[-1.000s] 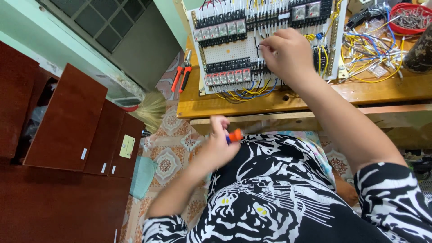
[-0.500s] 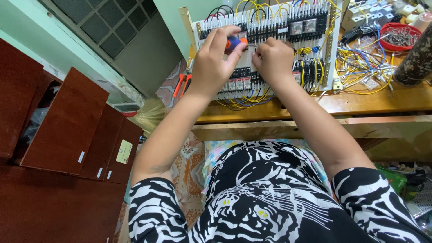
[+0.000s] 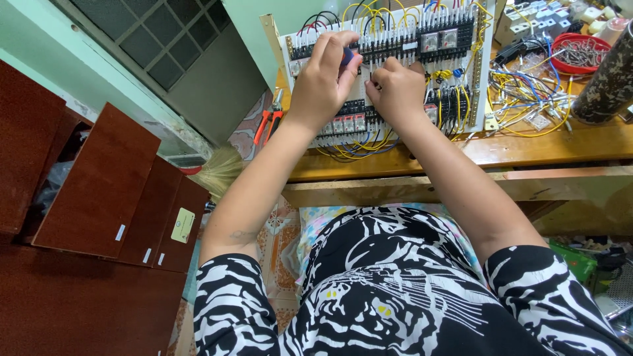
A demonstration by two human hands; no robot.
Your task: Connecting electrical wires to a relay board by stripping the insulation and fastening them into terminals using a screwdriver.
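Pinching a small dark-handled screwdriver [image 3: 347, 55], mostly hidden inside the grip, the left hand [image 3: 324, 79] fingers [image 3: 333, 45] curl tight around it against the white wiring panel of black terminal blocks and yellow wires [image 3: 389, 39]. Just beside it, the right hand [image 3: 397, 91] presses bunched fingers onto the panel; what they pinch cannot be told. Orange-handled pliers [image 3: 266, 124] lie on the wooden table [image 3: 541, 148] left of the panel.

A screwdriver [image 3: 347, 55] with a dark blue handle shows only as a small rounded end between curled fingers — its shaft is hidden. It lies against the wiring panel [image 3: 389, 72], a pale board propped at the far side of the wooden bench, packed with rows of black terminal blocks and relays, with yellow, black and blue wires looping between them.
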